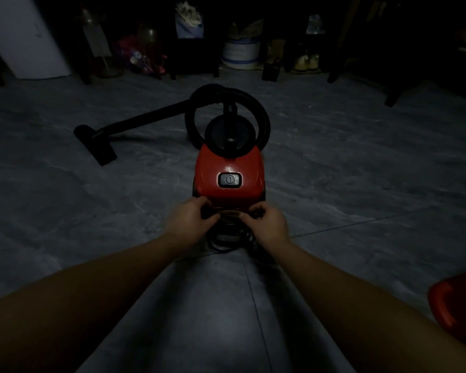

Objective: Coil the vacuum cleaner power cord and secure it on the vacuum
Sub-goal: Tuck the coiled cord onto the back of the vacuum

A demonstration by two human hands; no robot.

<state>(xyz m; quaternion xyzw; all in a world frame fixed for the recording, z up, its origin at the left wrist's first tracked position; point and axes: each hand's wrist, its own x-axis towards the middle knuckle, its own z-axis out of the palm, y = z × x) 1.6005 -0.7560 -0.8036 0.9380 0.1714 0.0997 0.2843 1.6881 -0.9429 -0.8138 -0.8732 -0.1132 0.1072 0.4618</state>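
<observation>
A red canister vacuum (228, 168) stands on the grey tiled floor in dim light, its grey power button facing up. The black power cord (228, 242) lies in loops against the vacuum's near end, on the floor between my wrists. My left hand (190, 219) and my right hand (267, 220) are both at that near end, fingers curled on the cord loops close to the vacuum body. The part of the cord under my fingers is hidden.
The black hose (256, 109) loops behind the vacuum, and its wand and floor nozzle (97, 142) stretch to the left. A red object (452, 302) sits at the right edge. Table legs, a white bucket (240, 53) and clutter line the far wall.
</observation>
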